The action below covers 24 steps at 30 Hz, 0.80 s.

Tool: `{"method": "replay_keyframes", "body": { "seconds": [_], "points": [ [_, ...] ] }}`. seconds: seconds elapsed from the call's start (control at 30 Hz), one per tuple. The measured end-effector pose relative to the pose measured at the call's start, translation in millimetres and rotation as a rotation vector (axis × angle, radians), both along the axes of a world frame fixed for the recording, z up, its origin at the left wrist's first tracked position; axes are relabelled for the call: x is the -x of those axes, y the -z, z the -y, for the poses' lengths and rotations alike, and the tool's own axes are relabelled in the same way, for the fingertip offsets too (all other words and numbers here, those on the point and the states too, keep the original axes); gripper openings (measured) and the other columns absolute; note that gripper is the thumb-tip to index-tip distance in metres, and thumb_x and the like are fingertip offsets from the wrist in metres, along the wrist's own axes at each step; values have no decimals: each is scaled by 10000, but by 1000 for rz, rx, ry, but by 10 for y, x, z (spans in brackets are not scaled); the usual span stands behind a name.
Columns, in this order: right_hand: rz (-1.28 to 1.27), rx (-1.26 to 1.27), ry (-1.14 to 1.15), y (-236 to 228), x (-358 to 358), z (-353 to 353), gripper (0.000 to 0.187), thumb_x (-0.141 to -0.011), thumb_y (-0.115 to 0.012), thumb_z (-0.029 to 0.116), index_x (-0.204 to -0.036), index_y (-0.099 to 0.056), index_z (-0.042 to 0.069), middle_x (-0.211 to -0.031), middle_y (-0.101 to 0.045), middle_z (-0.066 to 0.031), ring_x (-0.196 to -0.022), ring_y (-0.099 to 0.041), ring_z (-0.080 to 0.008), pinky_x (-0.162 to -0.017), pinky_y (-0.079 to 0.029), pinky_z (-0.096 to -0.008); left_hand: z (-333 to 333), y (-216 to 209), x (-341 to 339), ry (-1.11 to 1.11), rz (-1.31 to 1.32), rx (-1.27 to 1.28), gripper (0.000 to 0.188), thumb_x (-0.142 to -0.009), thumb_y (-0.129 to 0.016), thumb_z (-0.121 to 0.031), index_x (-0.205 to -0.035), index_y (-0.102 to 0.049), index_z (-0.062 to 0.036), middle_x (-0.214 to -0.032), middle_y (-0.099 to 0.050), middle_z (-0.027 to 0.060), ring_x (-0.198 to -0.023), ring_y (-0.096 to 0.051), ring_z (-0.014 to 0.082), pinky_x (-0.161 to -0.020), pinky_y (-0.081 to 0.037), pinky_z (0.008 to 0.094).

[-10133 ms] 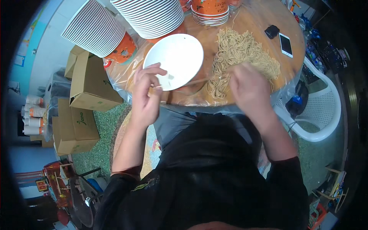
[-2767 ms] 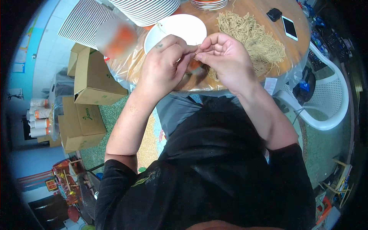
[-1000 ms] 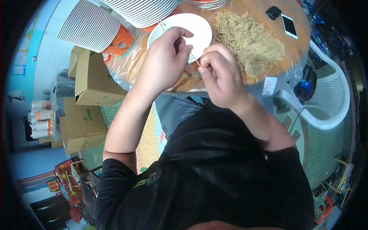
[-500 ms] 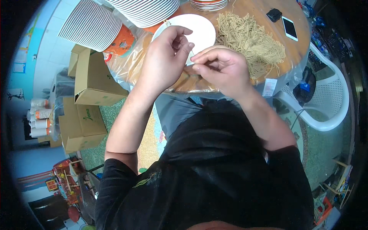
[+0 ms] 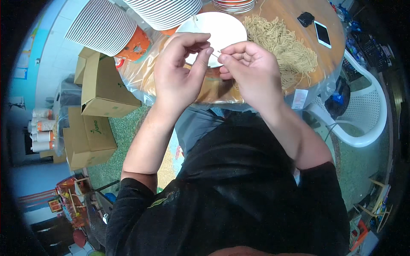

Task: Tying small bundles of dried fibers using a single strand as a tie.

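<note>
Nearby, bucket stacks [image 5: 102,27], cord heap [image 5: 284,49] and phone [image 5: 322,34] ring the hands [image 5: 256,70] [image 5: 179,66], the right pinching a strand [image 5: 215,55], the left's grip unclear

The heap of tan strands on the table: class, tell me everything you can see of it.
The heap of tan strands is a low, loosely tangled pile of many thin, cord-like lengths, with stray ends along its edges. It rests on the plastic-covered brown table, just right of a white round thing. The right hand hides part of it; whether they touch is unclear.
</note>
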State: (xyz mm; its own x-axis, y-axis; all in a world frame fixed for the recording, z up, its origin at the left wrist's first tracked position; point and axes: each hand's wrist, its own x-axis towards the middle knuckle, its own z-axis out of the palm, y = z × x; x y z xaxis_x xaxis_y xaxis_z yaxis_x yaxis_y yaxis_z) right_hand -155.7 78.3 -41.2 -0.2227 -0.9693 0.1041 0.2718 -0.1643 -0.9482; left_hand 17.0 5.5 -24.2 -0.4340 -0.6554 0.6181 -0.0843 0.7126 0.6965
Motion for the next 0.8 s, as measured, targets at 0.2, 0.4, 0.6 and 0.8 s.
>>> {"method": "replay_keyframes", "body": {
  "seconds": [0.2,0.4,0.6,0.8],
  "points": [
    [-135,-49,-146,-114,180,43,162,-1059,-728,29,-1174,-745,-83,-1016,-798,-115,-853,-788,-173,-808,-667,-311,-36,-188,89,-39,140,498,329,-841,-841,83,-1128,-795,-72,-1033,-748,100,-1002,-754,306,-845,-619,410],
    [-239,-73,-307,-197,364,91,172,-1072,-723,49,-1189,-744,-77,-1031,-801,-117,-881,-799,-176,-808,-658,-316,131,-225,233,49,66,394,305,-868,-842,74,-1138,-804,-63,-1048,-740,94,-1029,-762,299,-853,-628,396],
    [-110,-13,-383,-40,491,109,150,-1091,-711,46,-1201,-743,-50,-1042,-786,-97,-911,-767,-156,-852,-635,-298,186,-136,116,377,5,-166,449,-958,-684,133,-1394,-678,27,-1380,-685,129,-1253,-711,225,-1123,-573,389],
    [-106,9,-361,-43,482,-20,132,-1087,-722,43,-1180,-755,-45,-1040,-787,-101,-917,-765,-157,-855,-644,-309,163,-266,57,447,240,-214,542,-950,-665,168,-1478,-634,50,-1452,-652,126,-1297,-686,212,-1168,-548,383]
  ]
}}
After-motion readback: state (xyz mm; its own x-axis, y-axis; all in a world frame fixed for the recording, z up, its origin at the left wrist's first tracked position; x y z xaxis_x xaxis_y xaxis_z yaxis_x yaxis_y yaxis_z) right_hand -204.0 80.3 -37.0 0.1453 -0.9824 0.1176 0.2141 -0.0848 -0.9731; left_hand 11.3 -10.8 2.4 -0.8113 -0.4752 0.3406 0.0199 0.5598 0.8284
